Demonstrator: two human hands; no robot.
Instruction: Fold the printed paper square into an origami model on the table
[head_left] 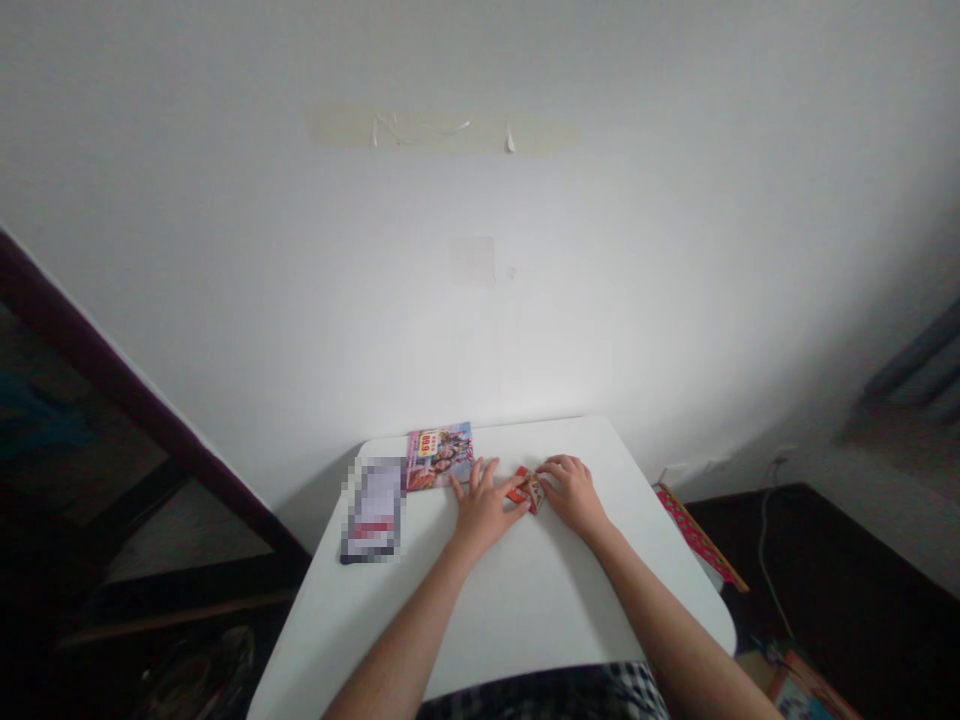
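A small folded piece of red printed paper (531, 490) lies on the white table (525, 620) between my two hands. My left hand (480, 510) rests at its left side, thumb and forefinger on the paper, the other fingers spread toward a colourful printed leaflet (439, 458). On the other side, my right hand (574, 495) has its fingers bent and pressed together at the paper's right edge. Its fingertips partly hide that edge.
A phone-like object (373, 505), blurred by blocks, lies at the table's left. Behind the table rises a white wall (525, 340) with tape marks. Past the right edge are a red patterned item (694, 535) and a cable (769, 540).
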